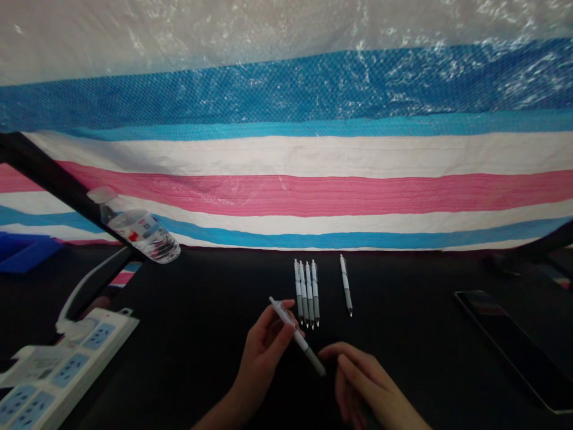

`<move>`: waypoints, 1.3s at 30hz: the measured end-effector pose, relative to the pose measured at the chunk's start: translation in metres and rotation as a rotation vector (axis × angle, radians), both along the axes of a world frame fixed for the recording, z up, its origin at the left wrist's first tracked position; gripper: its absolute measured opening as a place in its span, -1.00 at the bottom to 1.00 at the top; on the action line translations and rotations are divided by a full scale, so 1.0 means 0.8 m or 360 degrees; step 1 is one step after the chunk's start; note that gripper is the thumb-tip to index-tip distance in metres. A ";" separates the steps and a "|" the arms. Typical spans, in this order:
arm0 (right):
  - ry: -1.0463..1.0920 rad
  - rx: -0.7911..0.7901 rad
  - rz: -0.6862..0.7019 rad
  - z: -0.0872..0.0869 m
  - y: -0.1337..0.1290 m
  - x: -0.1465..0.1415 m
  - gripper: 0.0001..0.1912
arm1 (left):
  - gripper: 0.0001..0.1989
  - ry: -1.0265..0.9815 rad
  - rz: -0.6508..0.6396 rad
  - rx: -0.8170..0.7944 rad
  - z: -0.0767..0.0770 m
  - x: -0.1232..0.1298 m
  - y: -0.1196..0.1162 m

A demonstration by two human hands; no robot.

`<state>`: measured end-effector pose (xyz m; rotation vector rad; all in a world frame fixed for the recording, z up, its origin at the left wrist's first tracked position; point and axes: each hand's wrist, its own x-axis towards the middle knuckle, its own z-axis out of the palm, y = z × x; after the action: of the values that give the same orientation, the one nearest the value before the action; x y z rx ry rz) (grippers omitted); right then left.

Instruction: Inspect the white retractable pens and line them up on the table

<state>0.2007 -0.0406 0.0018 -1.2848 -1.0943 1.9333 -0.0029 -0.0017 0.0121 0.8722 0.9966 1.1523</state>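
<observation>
Striped plastic sheeting (286, 197) hangs behind a black bench (188, 334), top cut off by frame. Hands apart. Left hand (266, 346) pinches white-and-grey held pen (301, 339), slanted, front of bench center; thumb hides part of the barrel. Right hand (360, 379) curled just beside its lower end; contact unclear, palm in shadow, can't tell if it grips anything. Four-pen row (310, 292) behind, single pen (346, 285) apart to its right. Power strip (105, 358) cut by left edge. Bottle (145, 233) label unreadable. Dark slab (514, 352) at right, phone or tablet. Object (504, 263) at back right too dark to identify.
</observation>
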 end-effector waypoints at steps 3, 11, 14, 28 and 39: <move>0.0021 -0.0014 0.0016 -0.002 0.002 0.000 -0.25 | -0.38 0.0039 0.0043 0.0042 0.004 0.000 0.005; 0.0010 0.0010 0.0080 0.002 0.002 0.001 -0.32 | -0.52 0.0081 -0.0045 0.0023 0.006 0.001 0.010; -0.0011 0.0020 0.0077 0.002 0.002 0.000 -0.34 | -0.48 0.0087 -0.0022 0.0013 0.007 0.001 0.010; -0.0024 0.0032 0.0087 -0.001 0.003 0.001 -0.33 | -0.49 0.0156 0.0137 -0.0032 0.008 -0.001 0.013; -0.0060 0.0021 0.0105 0.002 0.004 0.001 -0.30 | -0.52 0.0146 0.0064 -0.0020 0.014 0.001 0.014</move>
<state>0.2015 -0.0376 0.0033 -1.2981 -1.1799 1.9541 -0.0019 0.0095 0.0231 0.9048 1.0996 1.1472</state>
